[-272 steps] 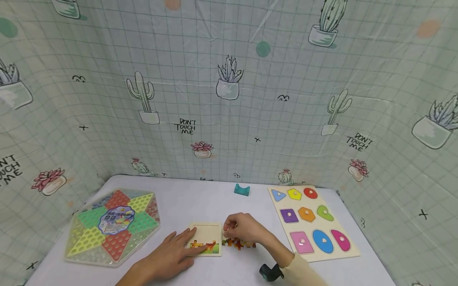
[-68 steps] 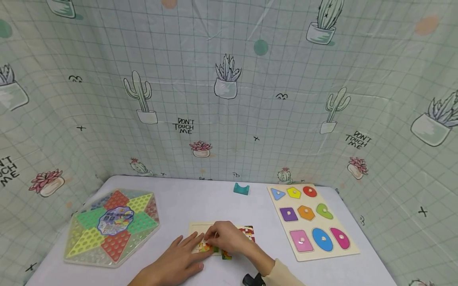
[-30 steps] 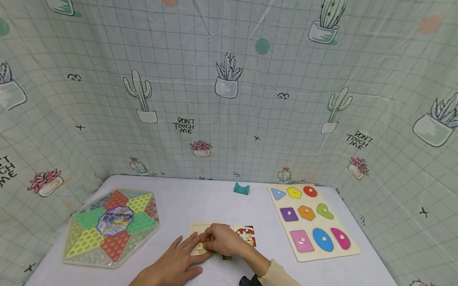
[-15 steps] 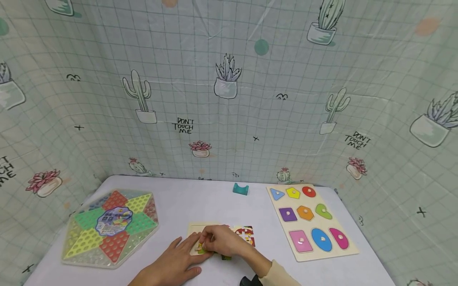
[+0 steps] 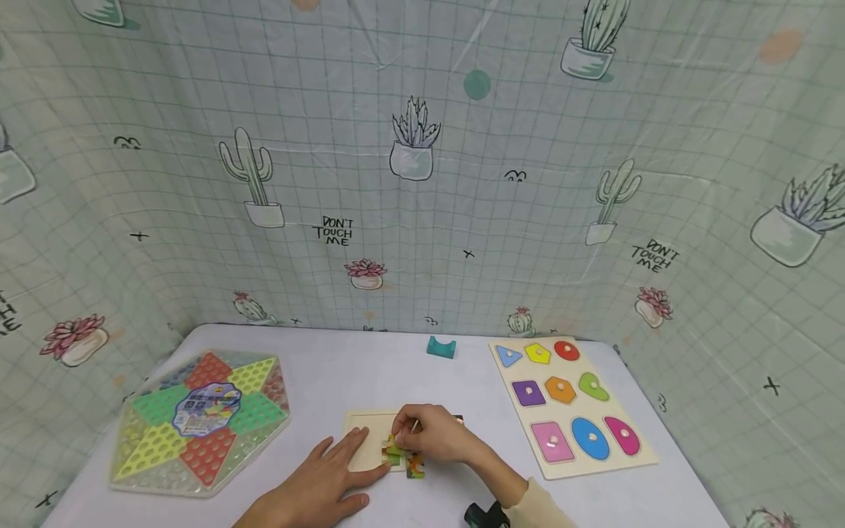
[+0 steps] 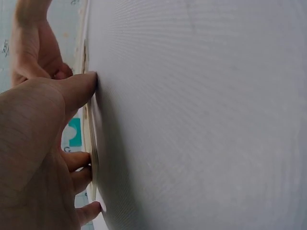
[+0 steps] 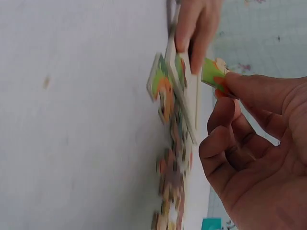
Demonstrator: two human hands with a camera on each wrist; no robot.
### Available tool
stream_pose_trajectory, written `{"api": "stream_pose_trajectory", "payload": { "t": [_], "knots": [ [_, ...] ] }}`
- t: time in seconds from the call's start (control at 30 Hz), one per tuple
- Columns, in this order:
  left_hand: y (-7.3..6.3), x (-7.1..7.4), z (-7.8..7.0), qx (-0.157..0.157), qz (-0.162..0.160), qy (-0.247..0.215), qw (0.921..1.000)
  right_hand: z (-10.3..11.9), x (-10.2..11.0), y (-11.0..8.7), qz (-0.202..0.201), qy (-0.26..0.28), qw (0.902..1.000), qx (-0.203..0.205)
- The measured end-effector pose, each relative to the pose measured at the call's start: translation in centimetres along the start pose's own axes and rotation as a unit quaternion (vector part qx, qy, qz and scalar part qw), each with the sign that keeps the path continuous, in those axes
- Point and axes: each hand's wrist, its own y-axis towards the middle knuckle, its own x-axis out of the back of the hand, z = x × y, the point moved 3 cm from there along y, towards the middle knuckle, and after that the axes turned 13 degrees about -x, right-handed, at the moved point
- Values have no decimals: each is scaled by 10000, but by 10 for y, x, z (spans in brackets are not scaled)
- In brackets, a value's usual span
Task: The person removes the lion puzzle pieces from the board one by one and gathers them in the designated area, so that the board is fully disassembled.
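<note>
A small wooden jigsaw tray (image 5: 372, 418) lies on the white table in front of me. My left hand (image 5: 320, 480) rests flat on its left side, fingers spread, with the thumb at the near edge. My right hand (image 5: 439, 434) pinches a green and orange jigsaw piece (image 7: 213, 74) between thumb and forefinger, above the tray. One green piece (image 7: 180, 69) sits inside the tray near the left fingertips. Just outside its right edge lies a loose piece (image 5: 415, 466) with an orange figure. More loose pieces (image 7: 172, 177) lie further along, mostly hidden by the right hand in the head view.
A hexagonal Chinese checkers box (image 5: 205, 422) stands on the left. On the right is a shape board (image 5: 571, 407) with knobbed pieces. A teal bracket-shaped block (image 5: 441, 347) lies at the back. A dark wrist device (image 5: 485, 515) shows by the right sleeve.
My right hand has moved right and lifted a piece off the tray, uncovering the loose piece beside it. Earlier, pieces lined the tray's near side; its left part is bare now. My left hand stays.
</note>
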Motion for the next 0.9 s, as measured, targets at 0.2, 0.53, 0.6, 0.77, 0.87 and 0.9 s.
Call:
{"api": "stream_pose_trajectory", "payload": {
  "t": [0.2,0.53,0.6,0.77,0.87,0.9],
  "knots": [
    [0,1,-1,-2,-45,54,10000,-20,21,-11,-72,51,9998,-162],
    [-1,2,-1,-23,-110,168,9998,-37,35,-29,22,-52,9991,-429],
    [-2,2,-1,-34,-107,151,9998,-39,34,-31,104,-19,9989,-447],
    [-2,1,-2,-59,-112,78,9999,-43,29,-35,275,64,9983,-508],
    [-3,1,-1,-35,-89,79,9999,-45,27,-37,298,79,9982,-513],
    [-3,0,-1,-28,-78,87,9999,-45,27,-38,300,76,9983,-501]
  ]
}}
